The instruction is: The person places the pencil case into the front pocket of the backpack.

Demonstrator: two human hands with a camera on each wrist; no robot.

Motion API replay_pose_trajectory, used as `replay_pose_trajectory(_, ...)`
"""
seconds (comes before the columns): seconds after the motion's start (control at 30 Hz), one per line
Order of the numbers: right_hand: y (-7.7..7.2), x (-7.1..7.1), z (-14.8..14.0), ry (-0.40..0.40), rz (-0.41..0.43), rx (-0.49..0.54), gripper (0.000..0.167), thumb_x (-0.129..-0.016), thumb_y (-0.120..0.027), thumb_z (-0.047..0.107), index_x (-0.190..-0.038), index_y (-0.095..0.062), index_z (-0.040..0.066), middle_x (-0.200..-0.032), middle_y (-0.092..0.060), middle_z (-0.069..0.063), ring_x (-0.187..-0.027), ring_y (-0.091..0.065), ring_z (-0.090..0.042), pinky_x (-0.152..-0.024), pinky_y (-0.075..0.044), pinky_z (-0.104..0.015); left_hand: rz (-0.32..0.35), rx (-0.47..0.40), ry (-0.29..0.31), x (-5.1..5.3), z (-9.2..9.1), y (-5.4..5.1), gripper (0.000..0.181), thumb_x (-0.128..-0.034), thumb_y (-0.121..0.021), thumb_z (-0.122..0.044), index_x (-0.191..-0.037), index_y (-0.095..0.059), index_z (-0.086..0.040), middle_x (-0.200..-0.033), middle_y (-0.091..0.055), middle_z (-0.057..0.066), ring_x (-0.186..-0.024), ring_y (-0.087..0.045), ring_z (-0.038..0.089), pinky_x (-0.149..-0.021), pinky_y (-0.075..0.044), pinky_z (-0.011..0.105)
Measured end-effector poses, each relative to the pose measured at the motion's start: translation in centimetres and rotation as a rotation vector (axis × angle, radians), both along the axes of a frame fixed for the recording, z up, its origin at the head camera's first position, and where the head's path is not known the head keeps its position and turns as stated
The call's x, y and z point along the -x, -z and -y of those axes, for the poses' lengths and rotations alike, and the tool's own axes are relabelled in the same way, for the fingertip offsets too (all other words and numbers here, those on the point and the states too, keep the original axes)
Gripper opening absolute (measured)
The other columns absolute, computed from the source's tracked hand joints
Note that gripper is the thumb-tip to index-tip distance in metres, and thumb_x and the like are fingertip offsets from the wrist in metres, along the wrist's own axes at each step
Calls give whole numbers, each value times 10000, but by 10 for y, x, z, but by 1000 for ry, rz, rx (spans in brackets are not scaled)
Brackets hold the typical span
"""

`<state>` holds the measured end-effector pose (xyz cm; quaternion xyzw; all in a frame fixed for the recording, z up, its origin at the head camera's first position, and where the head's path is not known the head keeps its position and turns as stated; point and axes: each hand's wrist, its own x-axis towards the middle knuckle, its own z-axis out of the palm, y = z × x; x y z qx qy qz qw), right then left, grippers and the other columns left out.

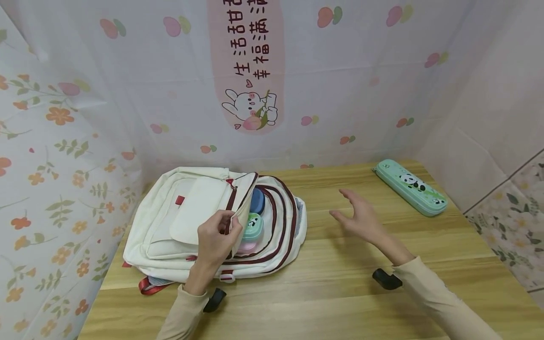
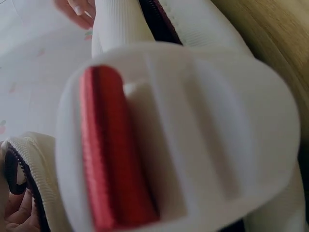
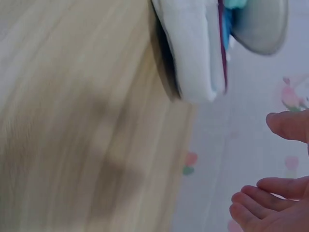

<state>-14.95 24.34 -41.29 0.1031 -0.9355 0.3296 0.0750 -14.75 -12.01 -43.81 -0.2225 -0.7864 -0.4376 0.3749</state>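
While the left hand (image 1: 217, 238) gripped the white backpack's (image 1: 187, 212) flap (image 1: 240, 200), the right hand (image 1: 360, 217) hovered unclenched. Lengthwise, the backpack stretched left-to-right, gaping rightward.

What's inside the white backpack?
Behind the front panel held by the left hand, a blue item, a mint case and something pink show. The panel partly covers them and hides anything deeper.

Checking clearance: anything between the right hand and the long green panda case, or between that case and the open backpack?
Nothing visible stands between the right hand and the long green panda case. Between that case and the open backpack, only the right hand itself hovers; the left hand holds the front panel open.
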Motion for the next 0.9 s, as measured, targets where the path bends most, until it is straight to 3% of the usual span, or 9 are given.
replay_pose_trajectory(0.17,-9,0,-25,49,13,15,694,-957,-677,242,-1466,-387,-129,-1455,-438,-385,-1316,-440,-569,-1027,-402,-698,11,3,-6,-1,1,1,67,-796,-656,13,-847,-700,23,-609,-613,57,-507,-527,112,-483,-432,185)
replay_pose_trajectory(0.4,-8,3,-67,166,-81,-44,707,-925,-705,244,-1428,-416,-160,-1379,-485,-413,-1243,-481,-578,-963,-412,-709,11,3,-20,0,1,3,78,-775,-663,42,-843,-697,23,-620,-634,62,-509,-545,109,-492,-446,173)
replay_pose_trajectory(0.6,-3,6,-101,258,7,-50,769,-957,-668,336,-1469,-360,-149,-1414,-441,-417,-1297,-416,-577,-1046,-295,-733,20,12,-15,1,0,2,61,-793,-655,24,-839,-695,30,-614,-628,65,-511,-544,107,-491,-444,175)
replay_pose_trajectory(0.9,6,5,-136,292,54,-89,819,-977,-625,391,-1494,-302,-156,-1423,-391,-454,-1287,-381,-622,-991,-319,-761,-22,15,-33,-1,-2,5,60,-793,-661,38,-836,-692,10,-598,-605,46,-485,-505,91,-468,-403,163)
